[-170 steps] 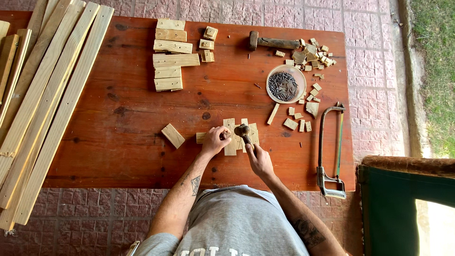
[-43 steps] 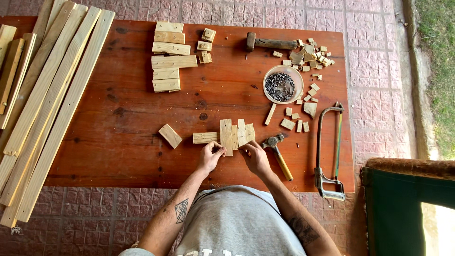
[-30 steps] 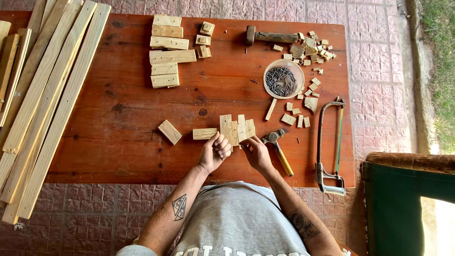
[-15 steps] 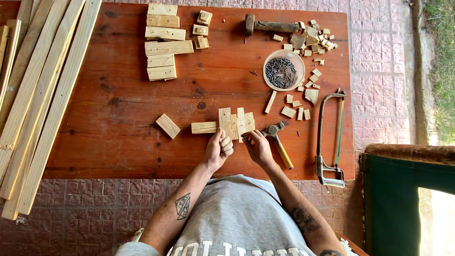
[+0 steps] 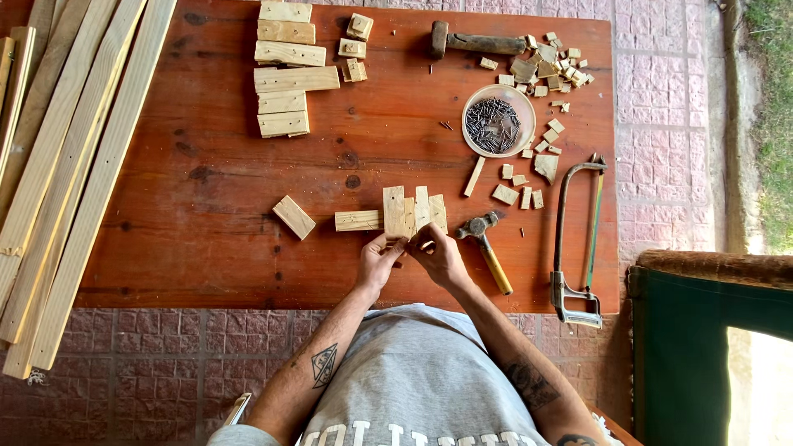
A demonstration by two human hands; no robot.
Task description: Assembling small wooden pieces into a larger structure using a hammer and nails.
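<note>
Both hands (image 5: pixel 410 256) touch pale, flat nailed wood slats (image 5: pixel 413 211); hammer (image 5: pixel 487 248) beside.

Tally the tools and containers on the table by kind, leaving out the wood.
Hammers: 2 (one by the hands, one at the far edge)
Hacksaw: 1
Bowl of nails: 1
Total: 4

One head-worn camera looks straight down from well above. It takes in the whole red table (image 5: pixel 206 215) and both forearms
</note>
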